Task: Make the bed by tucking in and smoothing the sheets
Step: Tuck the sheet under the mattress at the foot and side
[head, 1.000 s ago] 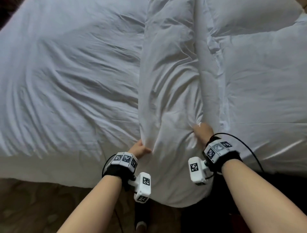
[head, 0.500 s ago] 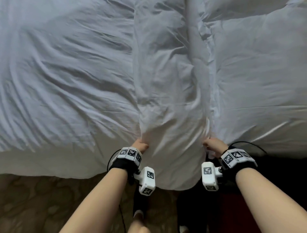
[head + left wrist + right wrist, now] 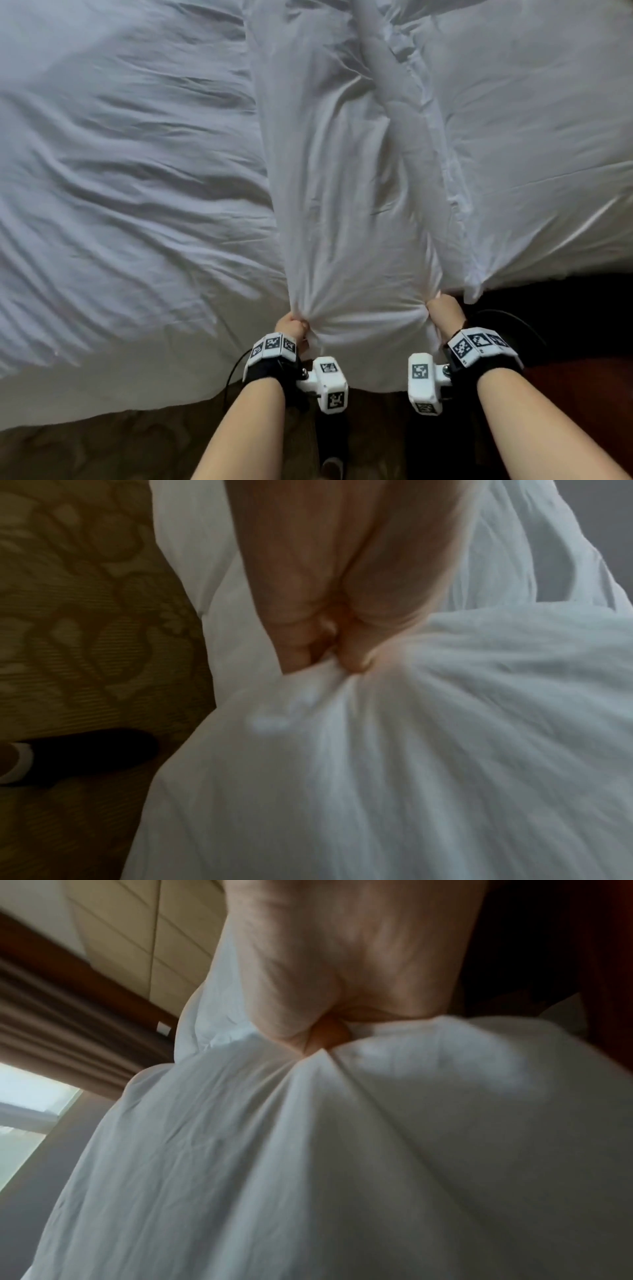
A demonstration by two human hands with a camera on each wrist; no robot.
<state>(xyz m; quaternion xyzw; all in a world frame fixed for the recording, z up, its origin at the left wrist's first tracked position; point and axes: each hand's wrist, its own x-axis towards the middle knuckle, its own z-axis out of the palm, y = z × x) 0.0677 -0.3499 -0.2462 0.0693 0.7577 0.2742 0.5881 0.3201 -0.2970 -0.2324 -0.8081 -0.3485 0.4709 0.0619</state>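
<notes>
I am holding a bunched strip of the white sheet (image 3: 346,192) at the near edge of the bed (image 3: 113,387), one fistful in each grip. My left hand (image 3: 291,327) is clenching a gather of cloth at the strip's left side, and the left wrist view is showing the fingers (image 3: 301,631) curling tight into the folds. My right hand (image 3: 445,313) is grasping the right side the same way, the cloth puckering where it enters the fist. The strip is running from my hands up the middle of the bed, lying on top of the flatter bedding on either side, and its loose end is hanging over the near edge toward the carpet (image 3: 102,452).

What is worrying me is the pull. If I am drawing harder with one hand than the other, the sheet is likely going to skew and drag a diagonal crease across the bed. The cloth looks thin and slippery, so a fistful may be sliding out mid-pull, leaving one side slack. The left half of the bed is already showing many ridges, and tugging the middle strip could be deepening them rather than flattening them. My shoe (image 3: 85,753) is standing just beside the hanging end, so stepping on it is a risk as well. I cannot tell whether the far edge is tucked; if not, a strong pull may be hauling the whole sheet toward me.
</notes>
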